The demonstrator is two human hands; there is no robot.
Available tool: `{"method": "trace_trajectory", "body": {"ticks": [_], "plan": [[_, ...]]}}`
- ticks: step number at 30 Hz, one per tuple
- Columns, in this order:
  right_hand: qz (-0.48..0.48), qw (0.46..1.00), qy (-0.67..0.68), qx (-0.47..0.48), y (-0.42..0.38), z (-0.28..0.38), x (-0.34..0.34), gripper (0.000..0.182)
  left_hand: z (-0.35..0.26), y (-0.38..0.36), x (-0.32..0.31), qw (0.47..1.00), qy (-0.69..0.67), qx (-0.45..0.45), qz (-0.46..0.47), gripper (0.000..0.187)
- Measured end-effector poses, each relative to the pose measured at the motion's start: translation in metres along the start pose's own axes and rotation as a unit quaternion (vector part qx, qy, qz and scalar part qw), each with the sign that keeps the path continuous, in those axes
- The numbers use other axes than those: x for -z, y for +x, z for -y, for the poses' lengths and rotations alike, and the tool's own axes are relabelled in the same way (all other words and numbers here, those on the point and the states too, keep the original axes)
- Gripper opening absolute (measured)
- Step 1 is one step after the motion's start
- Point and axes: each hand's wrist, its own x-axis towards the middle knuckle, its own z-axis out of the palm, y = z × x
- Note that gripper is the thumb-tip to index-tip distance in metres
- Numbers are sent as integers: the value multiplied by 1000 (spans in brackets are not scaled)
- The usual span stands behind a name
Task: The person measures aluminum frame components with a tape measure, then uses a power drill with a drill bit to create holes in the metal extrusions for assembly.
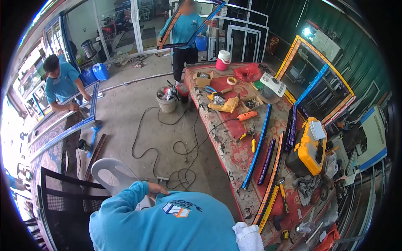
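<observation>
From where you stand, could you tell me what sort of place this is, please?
It looks like an aluminium window and door frame workshop. A long workbench carries frame profile strips, a yellow tool case and an orange power tool, and finished glazed frames lean against the back wall.

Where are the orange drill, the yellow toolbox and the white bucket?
orange drill (247,116), head view, on its body.
yellow toolbox (309,146), head view, on its lid.
white bucket (167,104), head view, on its side wall.
</observation>
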Motion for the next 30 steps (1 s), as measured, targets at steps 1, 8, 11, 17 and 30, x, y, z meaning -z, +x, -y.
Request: {"method": "trace_trajectory", "body": {"ticks": [1,8,11,17,30], "plan": [[-1,1000,1,-4,0,1,1,34,7,3,2,999,-44,-13,6,49],[-5,1000,-2,-8,2,9,-4,35,34,11,4,986,-146,-57,59,43],[-10,1000,-1,-12,5,10,-6,36,33,19,7,981,-156,-69,89,41],[-15,1000,0,-20,4,8,-9,37,44,17,15,995,-70,-40,60,42],[-9,999,-5,-44,15,2,-15,40,108,27,9,996,55,-71,-20,42]]}}
